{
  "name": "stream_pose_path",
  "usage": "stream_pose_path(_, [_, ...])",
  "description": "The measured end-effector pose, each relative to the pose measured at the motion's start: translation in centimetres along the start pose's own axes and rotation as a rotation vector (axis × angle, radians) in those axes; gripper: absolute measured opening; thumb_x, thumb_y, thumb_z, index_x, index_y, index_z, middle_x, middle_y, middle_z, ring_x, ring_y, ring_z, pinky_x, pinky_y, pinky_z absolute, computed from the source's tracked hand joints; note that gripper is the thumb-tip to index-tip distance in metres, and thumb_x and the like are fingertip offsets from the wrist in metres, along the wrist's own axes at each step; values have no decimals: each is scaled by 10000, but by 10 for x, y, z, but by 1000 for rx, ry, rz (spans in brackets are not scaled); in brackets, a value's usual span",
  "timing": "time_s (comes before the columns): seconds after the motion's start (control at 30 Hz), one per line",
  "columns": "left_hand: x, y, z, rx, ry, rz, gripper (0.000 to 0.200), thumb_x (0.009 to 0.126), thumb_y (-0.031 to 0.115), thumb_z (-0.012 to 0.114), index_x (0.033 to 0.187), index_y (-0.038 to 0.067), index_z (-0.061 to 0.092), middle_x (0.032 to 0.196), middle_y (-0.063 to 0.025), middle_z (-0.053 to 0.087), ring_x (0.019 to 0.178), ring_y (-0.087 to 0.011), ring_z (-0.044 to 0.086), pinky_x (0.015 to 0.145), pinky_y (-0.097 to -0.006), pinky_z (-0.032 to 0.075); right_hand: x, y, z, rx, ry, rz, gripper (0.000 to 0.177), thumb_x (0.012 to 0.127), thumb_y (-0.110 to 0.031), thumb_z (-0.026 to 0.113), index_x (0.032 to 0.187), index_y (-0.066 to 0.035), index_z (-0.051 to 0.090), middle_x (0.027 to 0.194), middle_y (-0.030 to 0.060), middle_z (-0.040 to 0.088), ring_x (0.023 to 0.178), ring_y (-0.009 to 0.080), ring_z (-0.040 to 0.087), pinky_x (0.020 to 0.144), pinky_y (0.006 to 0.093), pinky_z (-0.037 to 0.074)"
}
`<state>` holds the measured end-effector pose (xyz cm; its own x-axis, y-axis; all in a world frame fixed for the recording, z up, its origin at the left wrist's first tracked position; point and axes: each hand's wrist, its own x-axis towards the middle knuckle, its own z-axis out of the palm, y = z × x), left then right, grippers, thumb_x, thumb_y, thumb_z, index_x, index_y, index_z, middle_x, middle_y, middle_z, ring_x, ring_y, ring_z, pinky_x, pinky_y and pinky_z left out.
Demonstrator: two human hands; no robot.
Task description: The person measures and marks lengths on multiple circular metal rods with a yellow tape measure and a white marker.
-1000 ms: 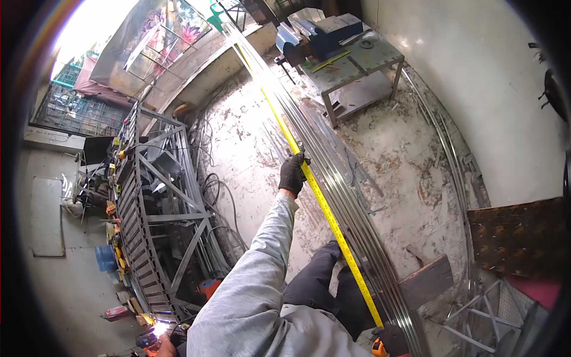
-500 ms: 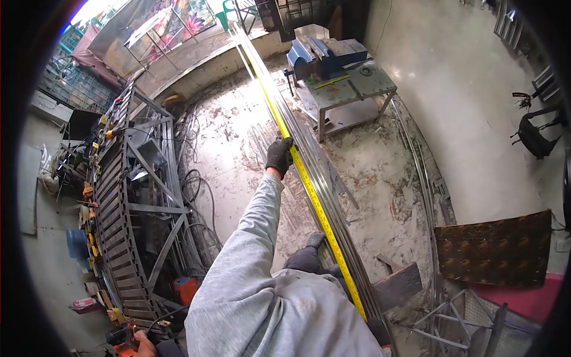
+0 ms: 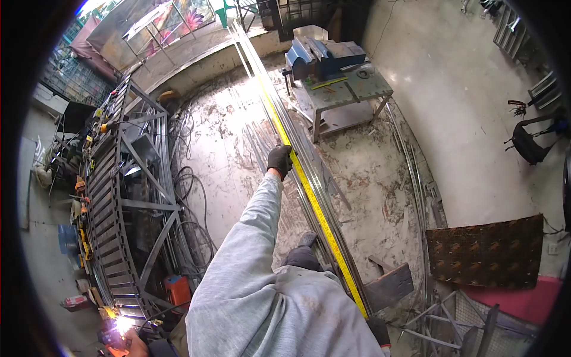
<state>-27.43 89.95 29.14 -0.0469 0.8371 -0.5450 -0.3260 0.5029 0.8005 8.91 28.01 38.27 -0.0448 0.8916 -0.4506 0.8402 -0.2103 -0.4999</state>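
Observation:
A yellow tape measure is stretched lengthwise along a bundle of long shiny metal tubes. My left hand, in a dark glove, is closed on the tape's edge about midway along the bundle. My right hand, also dark-gloved, is by the near end of the tape at my right side. The grey sleeve and body partly cover it, and its fingers do not show clearly. The tape's case is not visible.
A blue-topped machine stands on a metal table ahead. A slatted metal rack with tools runs along the left. At lower left another person's hand is beside a bright flash. A rusty sheet stands right.
The tape's far yellow end now shows closer to me along the tubes. My right hand shows more at the near end. A bright flash has appeared by the other person's hand.

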Motion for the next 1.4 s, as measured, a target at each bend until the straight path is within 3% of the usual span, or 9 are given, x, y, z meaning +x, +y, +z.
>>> stream_pose_path(0.3, [65,-128,-21,521,-232,-117,166,967,259,586,998,110,651,836,-91,734,468,-139,463,408,-329,369,12,32,50,-174,126,-159,92,840,-203,690,783,-154,744,672,102,662,617,305,658,564,431,500])
stream_pose_path(0.43, [-46,-106,27,452,-82,-429,240,969,290,608,1055,76,675,893,-112,757,529,-142,525,461,-315,430,26,55,82,-152,82,-118,146,884,-208,683,793,-112,745,653,96,670,601,264,668,565,417,511])
stream_pose_path(0.5, [-82,-114,26,472,-124,-432,277,962,300,622,1088,56,656,919,-114,755,551,-151,536,463,-311,435,31,54,94,572,67,357,234,914,-246,674,792,-58,742,630,103,668,595,222,679,568,391,514])
stream_pose_path(0.67, [-133,-134,4,542,-170,-469,284,919,291,655,1089,65,669,937,-135,749,523,-167,524,449,-329,424,42,76,125,499,76,314,304,939,-280,651,781,-38,745,641,112,679,612,221,696,575,383,527])
stream_pose_path(0.73, [-135,-143,-12,525,-37,-507,305,904,298,672,1107,70,674,940,-137,747,526,-174,524,444,-339,414,46,81,136,-58,31,67,274,945,-266,646,788,-72,757,683,114,701,629,259,707,593,396,548])
stream_pose_path(1.03, [-104,-138,14,375,208,-272,480,859,498,736,1079,75,682,914,-94,699,513,-152,491,445,-322,396,13,15,33,51,-22,-165,126,879,-194,687,811,-131,772,772,107,721,693,273,707,624,399,553])
stream_pose_path(1.23, [-104,-153,36,-9,-103,-328,405,874,504,733,1002,126,668,853,-36,680,470,-133,421,422,-315,346,-13,1,0,-5,-8,-262,159,884,-194,689,827,-55,744,734,126,680,678,261,668,618,400,505])
stream_pose_path(1.3, [-101,-138,41,-159,-158,-291,326,897,429,726,1008,136,637,885,-42,706,453,-118,390,415,-294,330,-8,-37,-34,590,-125,324,287,929,-274,672,818,-13,717,706,134,660,664,242,648,593,395,459])
stream_pose_path(1.4, [-100,-106,37,-161,-200,-305,222,936,343,686,1007,145,613,926,-46,732,449,-98,371,400,-280,305,2,-32,-34,507,-163,286,386,948,-337,656,788,13,674,678,136,634,628,228,612,580,394,424])
